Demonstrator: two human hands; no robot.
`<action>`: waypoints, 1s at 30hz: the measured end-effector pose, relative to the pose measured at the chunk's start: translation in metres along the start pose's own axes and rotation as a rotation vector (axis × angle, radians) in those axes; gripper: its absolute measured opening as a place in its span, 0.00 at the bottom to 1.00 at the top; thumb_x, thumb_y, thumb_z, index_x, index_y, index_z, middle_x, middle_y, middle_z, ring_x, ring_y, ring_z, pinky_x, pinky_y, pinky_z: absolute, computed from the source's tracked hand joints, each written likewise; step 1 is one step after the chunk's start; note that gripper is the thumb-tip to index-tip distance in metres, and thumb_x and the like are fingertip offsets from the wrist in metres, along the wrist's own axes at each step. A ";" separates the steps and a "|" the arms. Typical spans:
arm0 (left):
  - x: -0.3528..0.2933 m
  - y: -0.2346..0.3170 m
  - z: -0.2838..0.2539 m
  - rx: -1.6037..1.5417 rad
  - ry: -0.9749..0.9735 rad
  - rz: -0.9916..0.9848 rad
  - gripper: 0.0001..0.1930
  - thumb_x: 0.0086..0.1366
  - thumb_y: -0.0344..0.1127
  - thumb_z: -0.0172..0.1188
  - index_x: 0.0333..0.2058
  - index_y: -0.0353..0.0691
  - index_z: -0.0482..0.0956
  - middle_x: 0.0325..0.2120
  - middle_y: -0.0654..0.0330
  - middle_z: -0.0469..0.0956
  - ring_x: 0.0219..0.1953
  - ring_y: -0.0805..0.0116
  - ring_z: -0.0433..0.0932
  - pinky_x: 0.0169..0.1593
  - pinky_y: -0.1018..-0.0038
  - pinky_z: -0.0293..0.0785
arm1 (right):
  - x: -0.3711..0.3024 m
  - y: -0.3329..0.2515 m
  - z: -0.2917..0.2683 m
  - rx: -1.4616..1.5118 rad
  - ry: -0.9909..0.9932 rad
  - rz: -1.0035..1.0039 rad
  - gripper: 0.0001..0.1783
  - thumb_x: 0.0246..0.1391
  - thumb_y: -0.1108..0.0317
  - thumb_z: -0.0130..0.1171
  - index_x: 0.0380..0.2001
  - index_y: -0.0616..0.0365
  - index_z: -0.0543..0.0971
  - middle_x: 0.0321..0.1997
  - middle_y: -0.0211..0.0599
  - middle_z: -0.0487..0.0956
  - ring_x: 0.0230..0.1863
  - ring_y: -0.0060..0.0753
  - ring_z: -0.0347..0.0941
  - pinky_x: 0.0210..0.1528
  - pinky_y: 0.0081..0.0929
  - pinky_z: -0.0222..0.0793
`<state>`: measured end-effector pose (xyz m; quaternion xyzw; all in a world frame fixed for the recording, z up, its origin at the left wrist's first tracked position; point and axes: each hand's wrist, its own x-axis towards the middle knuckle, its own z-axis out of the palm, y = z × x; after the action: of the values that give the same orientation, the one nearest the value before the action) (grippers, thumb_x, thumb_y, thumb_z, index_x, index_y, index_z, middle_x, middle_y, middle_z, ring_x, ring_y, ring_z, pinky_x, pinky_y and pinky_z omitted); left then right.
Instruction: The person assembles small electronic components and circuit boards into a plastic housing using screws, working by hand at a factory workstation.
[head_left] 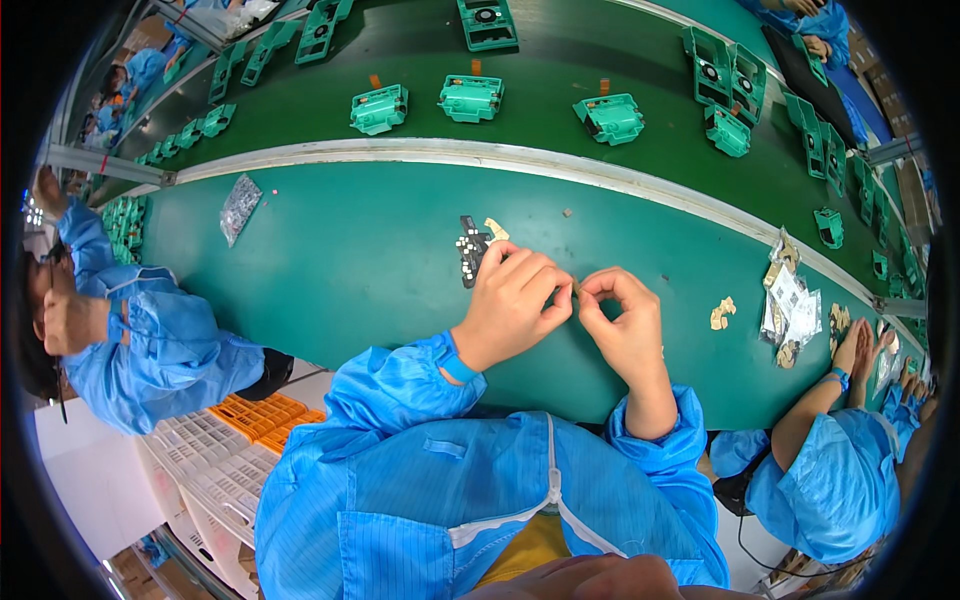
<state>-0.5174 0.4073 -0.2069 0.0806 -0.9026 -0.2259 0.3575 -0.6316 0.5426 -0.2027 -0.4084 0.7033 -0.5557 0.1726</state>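
Over the green table (340,290), my left hand (512,302) and my right hand (625,318) meet with their fingertips pinched close together. A tiny brownish bit shows between the fingertips, too small to name. Both hands are closed. Just beyond my left hand lies a cluster of small black parts with white ends (470,250), partly hidden by that hand. Tan flat pieces (496,229) lie against the cluster. To the right of my right hand is a small pile of tan pieces (722,313).
Clear plastic bags (793,310) with parts lie at the right, a grey bag (240,209) at the far left. Beyond a pale rail (450,151), several teal housings (472,98) stand on a green belt. Co-workers in blue sit at left (160,340) and right (830,470).
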 end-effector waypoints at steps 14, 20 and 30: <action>0.001 0.009 0.010 -0.011 -0.023 0.021 0.05 0.53 0.28 0.68 0.30 0.42 0.83 0.27 0.64 0.80 0.31 0.66 0.79 0.45 0.64 0.70 | -0.002 0.005 -0.009 -0.092 0.021 -0.054 0.05 0.47 0.80 0.62 0.29 0.63 0.77 0.29 0.39 0.80 0.29 0.34 0.79 0.34 0.28 0.76; 0.003 0.012 0.010 -0.027 -0.041 0.004 0.05 0.54 0.27 0.68 0.30 0.41 0.83 0.27 0.64 0.80 0.31 0.66 0.79 0.45 0.64 0.70 | -0.002 0.005 -0.011 -0.098 0.041 -0.057 0.05 0.46 0.80 0.63 0.29 0.63 0.77 0.29 0.39 0.79 0.30 0.34 0.79 0.34 0.29 0.76; 0.005 0.016 0.015 -0.040 -0.043 0.010 0.05 0.53 0.27 0.68 0.30 0.41 0.82 0.27 0.64 0.80 0.31 0.66 0.79 0.45 0.64 0.70 | -0.002 0.008 -0.017 -0.128 0.037 -0.088 0.07 0.45 0.81 0.63 0.28 0.62 0.76 0.28 0.39 0.79 0.29 0.38 0.78 0.33 0.31 0.75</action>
<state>-0.5312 0.4253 -0.2060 0.0639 -0.9058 -0.2438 0.3407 -0.6453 0.5558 -0.2049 -0.4387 0.7217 -0.5242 0.1088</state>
